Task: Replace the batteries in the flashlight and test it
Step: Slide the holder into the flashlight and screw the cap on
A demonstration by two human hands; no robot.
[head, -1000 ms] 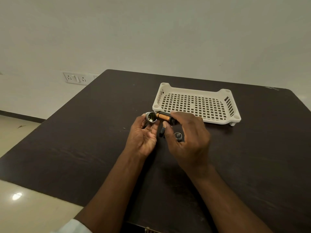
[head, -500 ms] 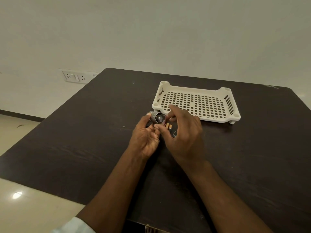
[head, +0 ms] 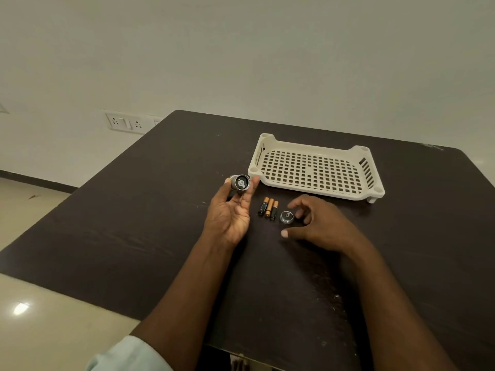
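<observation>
A dark brown wooden table point(head: 134, 236) with a matt, scuffed top carries every item listed here. The left hand point(head: 230, 215), palm up, grips a short silver-and-black metal flashlight body point(head: 240, 183) between thumb and fingertips, holding it clear of the table; its open rear end faces the camera, showing a dark interior with a small metal contact at the centre. Just to the right of that hand, three slim cylindrical batteries in black and copper-orange point(head: 268, 208) lie side by side on the table, touching or nearly touching one another, long axes pointing away from the person. Just beside them to the right sits a round dark metal end cap with a silvery rim point(head: 286, 217), flat on the table. The right hand point(head: 318, 226) hovers around the cap with fingers spread and curled, grasping nothing; whether a fingertip touches the cap cannot be told. Beyond these, near the table's far right, stands a cream plastic tray with a perforated grid floor point(head: 270, 145), raised on short feet.
</observation>
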